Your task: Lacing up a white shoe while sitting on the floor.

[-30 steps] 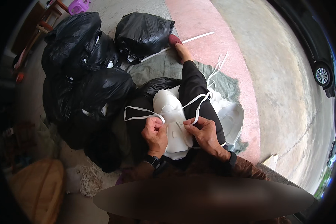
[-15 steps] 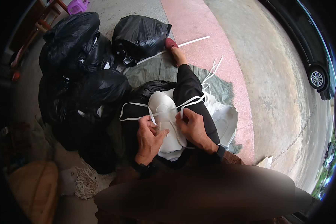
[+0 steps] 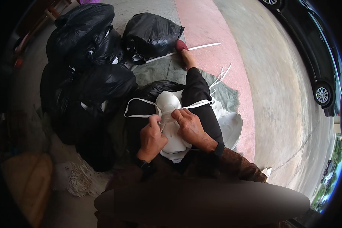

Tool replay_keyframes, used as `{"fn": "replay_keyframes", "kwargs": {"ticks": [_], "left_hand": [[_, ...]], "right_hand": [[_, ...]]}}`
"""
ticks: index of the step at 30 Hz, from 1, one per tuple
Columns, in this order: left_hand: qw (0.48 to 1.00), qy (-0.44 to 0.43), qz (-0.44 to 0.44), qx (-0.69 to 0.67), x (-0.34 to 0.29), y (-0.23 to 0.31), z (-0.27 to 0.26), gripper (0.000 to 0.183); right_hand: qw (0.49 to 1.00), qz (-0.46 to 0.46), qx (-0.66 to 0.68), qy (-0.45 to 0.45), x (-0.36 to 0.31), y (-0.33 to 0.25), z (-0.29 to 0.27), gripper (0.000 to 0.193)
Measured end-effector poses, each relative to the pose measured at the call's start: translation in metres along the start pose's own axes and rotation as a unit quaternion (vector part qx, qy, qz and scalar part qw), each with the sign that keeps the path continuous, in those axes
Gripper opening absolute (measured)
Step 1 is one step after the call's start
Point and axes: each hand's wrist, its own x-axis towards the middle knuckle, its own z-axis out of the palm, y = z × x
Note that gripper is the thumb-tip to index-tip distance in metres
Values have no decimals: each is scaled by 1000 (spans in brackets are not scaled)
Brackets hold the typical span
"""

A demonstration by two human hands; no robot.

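Observation:
A white moulded shell (image 3: 168, 100) lies lengthwise in my lap between my thighs. My left hand (image 3: 152, 140) is closed above its left side, pinching a flat white strap (image 3: 195, 105) between thumb and fingers. Opposite it, my right hand (image 3: 193, 128) grips the same strap over the shell's middle, with the fingertips close to the left hand. One slack loop of the strap hangs over my left thigh. The other stretch runs right across my right thigh. My hands hide part of the shell's middle and the strap's crossing.
More white moulded shells (image 3: 231, 127) lie beside my right thigh, with loose white straps (image 3: 219, 79) trailing beyond. Full black plastic bags (image 3: 102, 85) are heaped on the left; another black bag (image 3: 150, 35) sits by my foot. A dark car (image 3: 311, 41) stands far right.
My right hand has moved left and up over the shell, nearer to my left hand. The strap's right loop has been drawn straighter. The view has shifted slightly.

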Motion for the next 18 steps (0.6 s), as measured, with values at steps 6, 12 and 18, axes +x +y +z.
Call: {"fn": "replay_keyframes", "kwargs": {"ticks": [6, 12, 18], "left_hand": [[990, 24, 134, 36, 19, 10, 9, 51], [991, 45, 126, 20, 31, 7, 18, 53], [980, 99, 170, 29, 15, 6, -3, 62]], "right_hand": [[993, 77, 66, 64, -19, 7, 9, 27], [890, 351, 223, 188, -22, -3, 15, 25], [957, 244, 156, 26, -10, -4, 16, 104]]}}
